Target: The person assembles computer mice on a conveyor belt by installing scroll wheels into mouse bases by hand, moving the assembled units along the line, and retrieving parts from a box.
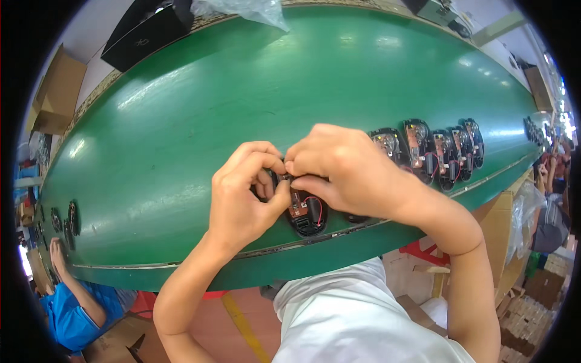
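In front of me on the green work surface lies an opened computer mouse (pixel 307 219), a black oval shell with a brown circuit board, a black cylinder and a red wire. My left hand (pixel 242 190) is closed on its far left side, fingers curled and thumb against it. Over the same far end, my right hand (pixel 339 166) pinches with thumb and forefinger; whatever is between these fingertips is hidden. Both sets of fingertips nearly meet there. Beside my right forearm stand several similar opened mice (pixel 417 142) in a row. Another dark shell (pixel 356 218) shows partly under my right wrist.
The long green surface (pixel 242 91) has a raised near edge. More dark shells (pixel 71 221) lie far left, near a co-worker's hand (pixel 59 257). A black box (pixel 148 36) and clear plastic (pixel 248 9) sit along the far edge. A cardboard box (pixel 499 224) stands at right.
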